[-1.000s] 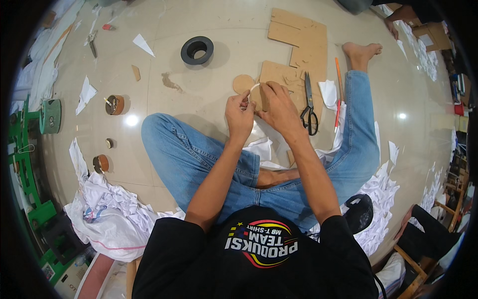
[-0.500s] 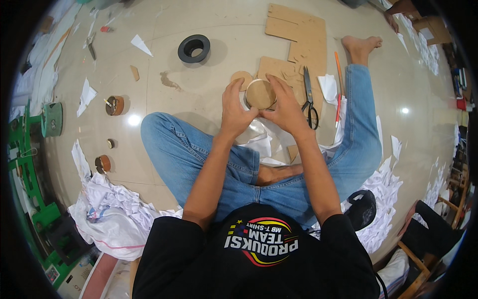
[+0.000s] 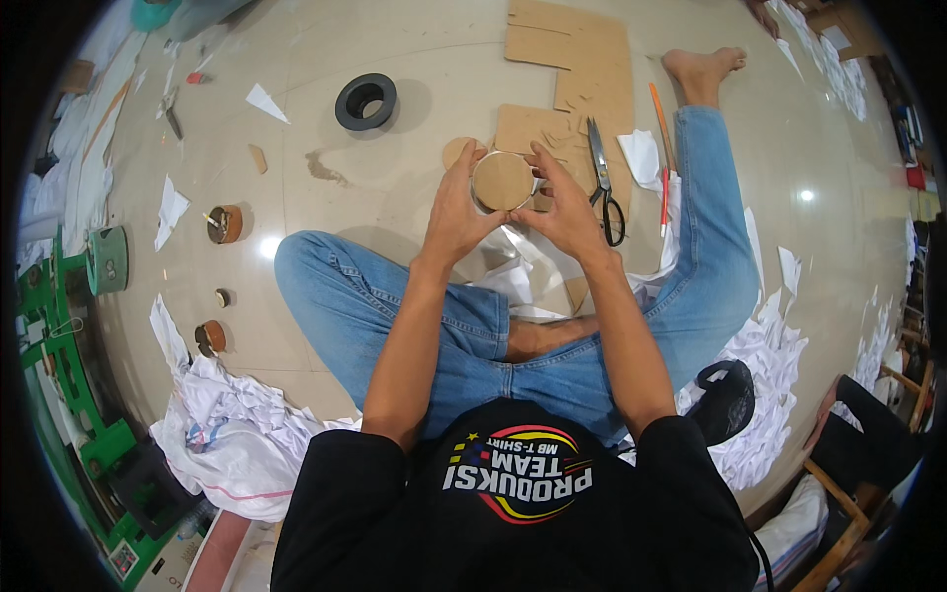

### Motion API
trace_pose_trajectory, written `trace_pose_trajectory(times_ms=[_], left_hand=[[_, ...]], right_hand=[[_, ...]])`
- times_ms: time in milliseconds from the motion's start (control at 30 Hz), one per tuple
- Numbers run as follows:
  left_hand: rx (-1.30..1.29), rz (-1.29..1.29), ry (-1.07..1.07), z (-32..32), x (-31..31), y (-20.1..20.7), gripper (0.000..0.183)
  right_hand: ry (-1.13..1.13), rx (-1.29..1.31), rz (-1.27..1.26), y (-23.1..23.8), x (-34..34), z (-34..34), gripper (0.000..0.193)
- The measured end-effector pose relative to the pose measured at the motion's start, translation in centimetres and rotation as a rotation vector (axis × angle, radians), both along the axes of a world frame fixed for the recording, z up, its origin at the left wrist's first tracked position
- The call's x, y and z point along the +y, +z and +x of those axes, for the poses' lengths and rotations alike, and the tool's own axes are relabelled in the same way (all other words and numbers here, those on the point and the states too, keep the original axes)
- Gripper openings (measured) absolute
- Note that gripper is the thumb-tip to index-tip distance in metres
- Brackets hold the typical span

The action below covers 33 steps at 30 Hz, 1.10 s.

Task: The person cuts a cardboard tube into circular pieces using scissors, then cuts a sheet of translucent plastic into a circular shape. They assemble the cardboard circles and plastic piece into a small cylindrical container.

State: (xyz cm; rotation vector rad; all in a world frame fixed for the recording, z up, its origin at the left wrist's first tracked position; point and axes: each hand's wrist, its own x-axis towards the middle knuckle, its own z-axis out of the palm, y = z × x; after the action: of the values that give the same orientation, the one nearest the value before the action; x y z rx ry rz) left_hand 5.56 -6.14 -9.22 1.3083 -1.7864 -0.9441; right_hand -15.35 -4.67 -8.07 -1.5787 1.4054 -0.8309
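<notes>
Between my hands, a round cardboard disc with a thin white rim is held up above the floor, its flat brown face turned upward. My left hand curves around its left side, the thumb at the near edge. On the right, my right hand has its thumb at the near edge and its bent fingers by the right side, a small gap showing inside the palm. A second cardboard disc lies partly hidden behind my left fingertips. Black-handled scissors rest on the floor right of my right hand.
Cut cardboard sheet with scraps lies ahead. A black flanged ring stands left of it. An orange-and-red stick is by my right leg. White scraps heap at both sides; a green machine frame stands far left.
The whole view has shifted slightly. My right fingers have loosened a little from the disc's right side, leaving a wider gap; the left hand stays around it.
</notes>
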Motion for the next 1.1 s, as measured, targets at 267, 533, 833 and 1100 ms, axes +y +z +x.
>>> trace_pose_trajectory(times_ms=[267,533,833,1100], left_hand=[[-0.023,-0.091,-0.005,-0.1,0.2,-0.2,0.108],[-0.021,-0.093,0.010,0.0,0.4,-0.8,0.096],[-0.048,-0.121,0.017,0.2,0.7,-0.9,0.080],[-0.062,-0.165,0.016,0.2,0.7,-1.3,0.077]], right_hand=[[-0.004,0.013,0.003,-0.2,0.1,0.0,0.102],[-0.009,0.113,-0.091,0.2,0.3,0.2,0.076],[-0.011,0.201,-0.114,0.4,0.4,0.3,0.065],[-0.010,0.283,-0.196,0.0,0.5,0.2,0.064]])
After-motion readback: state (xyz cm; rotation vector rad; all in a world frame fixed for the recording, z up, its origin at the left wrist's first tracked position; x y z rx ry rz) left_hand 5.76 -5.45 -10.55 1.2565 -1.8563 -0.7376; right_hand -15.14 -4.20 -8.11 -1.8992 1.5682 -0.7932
